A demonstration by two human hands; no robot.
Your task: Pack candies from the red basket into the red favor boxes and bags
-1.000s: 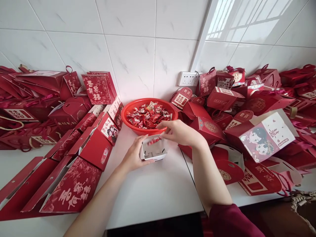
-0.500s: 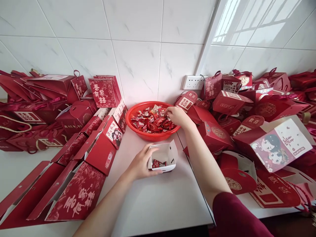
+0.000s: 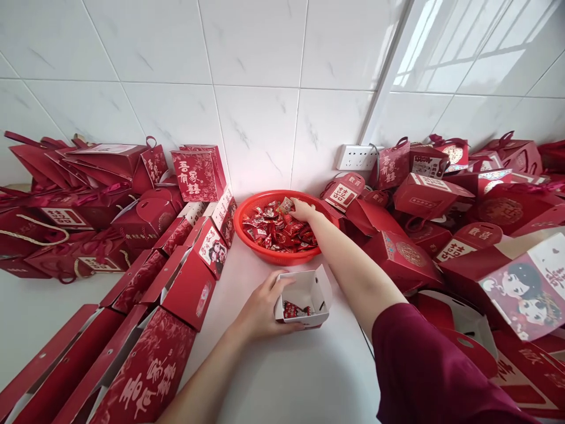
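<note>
red boxes (image 3: 188, 291) either side, left hand (image 3: 265, 303) around white box (image 3: 309, 290), right hand (image 3: 303, 210) among candies (image 3: 270, 227), its grip unclear

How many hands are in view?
2: the left hand holds the open box; the right hand is at the candies in the basket.

The colander (image 3: 282, 258) is bright red, the wrapped candies (image 3: 279, 228) red-and-white, the near cardboard box (image 3: 304, 290) white inside, the right sleeve (image 3: 424, 353) maroon.
</note>
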